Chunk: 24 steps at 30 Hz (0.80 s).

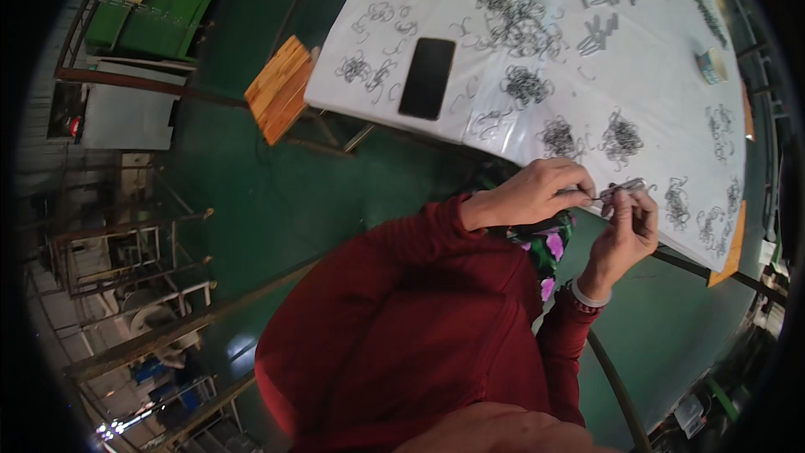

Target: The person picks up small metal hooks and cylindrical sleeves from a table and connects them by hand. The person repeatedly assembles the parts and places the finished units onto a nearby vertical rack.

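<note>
At the near edge of the white-covered table [497, 127], my two hands almost meet. My left hand [541, 189] is closed in a pinch on a thin dark piece, too small to name, pointing toward the other hand. My right hand [625, 226] grips a small silver metal piece [622, 190] between thumb and fingers. A pale band circles the right wrist. Just beyond the hands lie piles of small curved wire pieces, one pile [621, 137] past the right hand and another pile [559, 136] past the left.
A black phone [428, 78] lies on the table's left part. Short metal strips [598, 33] and more wire pieces are spread farther back. A paper cup [712, 66] is near the right edge. A wooden stool [279, 88] stands left, and a green cabinet [151, 13] farther off.
</note>
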Tool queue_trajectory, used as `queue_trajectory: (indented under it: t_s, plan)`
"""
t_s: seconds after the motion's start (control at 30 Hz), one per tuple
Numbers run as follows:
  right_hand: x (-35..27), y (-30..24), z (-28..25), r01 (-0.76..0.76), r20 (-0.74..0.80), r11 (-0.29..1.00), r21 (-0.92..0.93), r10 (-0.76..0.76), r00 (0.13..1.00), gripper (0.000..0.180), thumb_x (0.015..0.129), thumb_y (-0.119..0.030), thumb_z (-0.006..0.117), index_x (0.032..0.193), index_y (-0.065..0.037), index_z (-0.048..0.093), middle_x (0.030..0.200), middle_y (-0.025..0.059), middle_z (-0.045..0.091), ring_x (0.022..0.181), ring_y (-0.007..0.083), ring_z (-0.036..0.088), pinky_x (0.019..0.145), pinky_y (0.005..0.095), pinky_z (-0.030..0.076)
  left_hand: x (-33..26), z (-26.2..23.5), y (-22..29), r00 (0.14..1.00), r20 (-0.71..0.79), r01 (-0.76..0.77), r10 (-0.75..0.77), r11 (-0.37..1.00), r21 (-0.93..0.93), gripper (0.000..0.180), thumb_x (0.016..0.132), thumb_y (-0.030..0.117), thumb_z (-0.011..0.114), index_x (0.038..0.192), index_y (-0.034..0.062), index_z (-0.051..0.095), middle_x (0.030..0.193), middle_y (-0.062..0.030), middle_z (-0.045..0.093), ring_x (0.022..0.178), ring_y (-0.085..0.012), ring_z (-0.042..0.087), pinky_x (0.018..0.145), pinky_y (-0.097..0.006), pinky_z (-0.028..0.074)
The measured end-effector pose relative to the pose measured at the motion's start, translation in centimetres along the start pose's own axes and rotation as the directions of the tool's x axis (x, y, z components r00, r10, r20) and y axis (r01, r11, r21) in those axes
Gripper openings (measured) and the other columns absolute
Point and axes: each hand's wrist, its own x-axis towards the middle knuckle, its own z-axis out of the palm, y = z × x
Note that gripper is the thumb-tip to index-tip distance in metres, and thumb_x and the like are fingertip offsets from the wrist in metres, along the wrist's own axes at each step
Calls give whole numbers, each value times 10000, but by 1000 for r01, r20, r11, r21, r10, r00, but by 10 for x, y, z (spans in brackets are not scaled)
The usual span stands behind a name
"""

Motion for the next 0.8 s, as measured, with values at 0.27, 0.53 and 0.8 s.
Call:
queue_trajectory:
  t_s: [0.27,0.53,0.8]
  plan:
    - [0,5,-24,-10,-19,999,34,11,1000,83,824,55,594,895,38,555,797,106,611,675,139,552,649,261,463,10,-58,-46,958,-195,233,-208,966,110,269,797,126,669,1053,53,630,1037,-78,635,912,-155,609,725,-278,481]
    - [-7,-5,-42,-8,-60,992,-128,1,998,82,816,42,607,862,7,548,827,97,616,753,149,577,735,265,458,94,-201,-154,914,-339,400,-223,631,664,172,789,202,634,884,75,700,845,-129,675,778,-267,642,708,-332,489]
    - [-14,-14,-44,-5,-92,976,-216,-16,996,103,797,28,636,845,-9,552,802,84,626,727,134,563,951,341,370,126,-183,-180,928,-155,268,-338,320,909,187,756,183,640,860,34,685,833,-181,655,779,-355,628,681,-432,491]
